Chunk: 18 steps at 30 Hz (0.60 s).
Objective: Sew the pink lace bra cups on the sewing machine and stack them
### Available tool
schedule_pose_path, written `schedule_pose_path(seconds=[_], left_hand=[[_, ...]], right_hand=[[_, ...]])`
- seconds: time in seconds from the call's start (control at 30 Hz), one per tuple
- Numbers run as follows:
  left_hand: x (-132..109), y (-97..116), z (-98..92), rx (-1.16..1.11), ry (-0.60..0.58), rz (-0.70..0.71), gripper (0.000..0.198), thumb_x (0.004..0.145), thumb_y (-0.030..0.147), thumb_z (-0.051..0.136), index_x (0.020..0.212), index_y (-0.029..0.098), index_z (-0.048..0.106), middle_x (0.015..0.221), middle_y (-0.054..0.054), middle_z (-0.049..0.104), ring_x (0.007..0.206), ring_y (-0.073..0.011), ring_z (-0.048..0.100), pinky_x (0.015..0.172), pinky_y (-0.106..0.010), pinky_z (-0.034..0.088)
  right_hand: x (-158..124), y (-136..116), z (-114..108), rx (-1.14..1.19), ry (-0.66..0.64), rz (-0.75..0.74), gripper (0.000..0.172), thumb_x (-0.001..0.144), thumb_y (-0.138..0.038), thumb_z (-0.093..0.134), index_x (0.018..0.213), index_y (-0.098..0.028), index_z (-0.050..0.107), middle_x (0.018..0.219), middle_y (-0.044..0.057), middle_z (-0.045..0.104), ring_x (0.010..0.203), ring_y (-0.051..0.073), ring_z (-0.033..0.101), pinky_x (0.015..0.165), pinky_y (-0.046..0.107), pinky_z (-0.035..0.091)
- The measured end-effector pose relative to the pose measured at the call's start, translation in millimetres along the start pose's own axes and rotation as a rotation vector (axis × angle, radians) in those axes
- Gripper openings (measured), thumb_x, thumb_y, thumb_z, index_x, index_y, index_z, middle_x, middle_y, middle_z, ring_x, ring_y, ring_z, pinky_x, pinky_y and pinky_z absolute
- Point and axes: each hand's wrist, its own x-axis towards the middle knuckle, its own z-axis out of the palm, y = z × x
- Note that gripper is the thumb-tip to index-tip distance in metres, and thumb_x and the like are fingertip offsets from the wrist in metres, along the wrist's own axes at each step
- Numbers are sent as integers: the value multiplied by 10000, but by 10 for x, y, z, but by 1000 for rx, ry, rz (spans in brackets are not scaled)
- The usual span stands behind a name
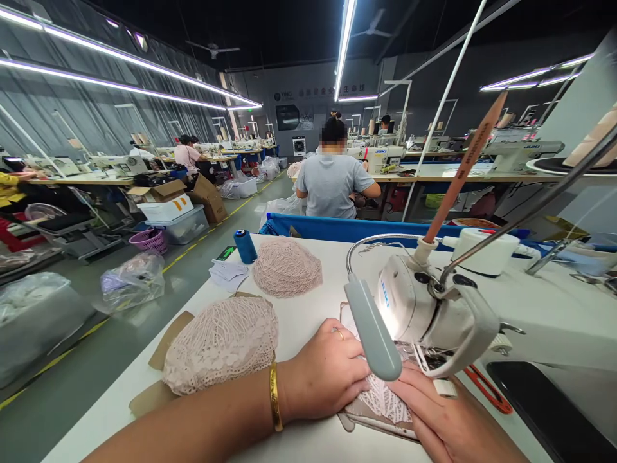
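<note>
A pale pink lace piece [385, 400] lies on the machine bed, partly covered by both hands, with tan material beneath it. My left hand [325, 370], wearing a ring and a gold bangle, has its fingers bent and closed on the lace's left side. Against the right side rests my right hand [446, 411], its fingers stretched out flat. Above them stands a white sewing machine [419, 302] with a grey lamp [373, 331] in front of its head. The lamp and machine head hide the needle and some fingertips.
Two lace stacks, a nearer one [224, 341] and a farther one [288, 268], sit left beside a blue thread spool [245, 246]. Red-handled snips [489, 389] and a black phone-like slab [549, 411] lie right. A person in grey [332, 183] sits ahead.
</note>
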Motion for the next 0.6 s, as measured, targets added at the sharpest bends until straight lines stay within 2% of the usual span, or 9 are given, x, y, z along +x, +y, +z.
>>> schedule_pose_path(seconds=[0.13,0.23,0.33,0.43,0.6], left_hand=[[-17,39,-13,-32,-9,73,118,1032,249,651,933,201,695,1211,-63,764,1088,-254,700,1036,-444,457],[-22,87,-42,-65,-71,151,103,975,194,675,873,207,666,1082,-3,783,964,-208,699,975,-407,462],[-6,112,-88,-59,-99,183,97,935,174,711,867,211,653,1033,28,787,892,-185,680,921,-406,467],[13,114,-113,-47,-103,187,118,917,162,732,861,212,641,1035,29,785,879,-178,673,906,-398,468],[-6,94,-60,-21,-91,167,143,940,157,701,833,203,618,979,14,776,861,-182,672,934,-398,443]], right_hand=[[38,-22,-89,36,-12,-108,517,875,-86,561,1312,-294,746,1147,49,828,936,245,790,792,320,655],[118,-66,-165,70,-76,-189,443,861,-48,564,1188,-281,751,1089,14,832,920,207,774,828,292,626],[178,-102,-208,79,-113,-192,382,862,-34,555,1100,-269,739,1037,6,822,878,187,759,798,272,607],[185,-120,-221,76,-122,-173,396,845,-25,540,1085,-273,736,1008,1,813,838,182,748,762,269,595],[141,-106,-191,10,-94,-185,404,827,-27,543,1086,-262,745,1024,11,825,842,190,761,788,271,607]])
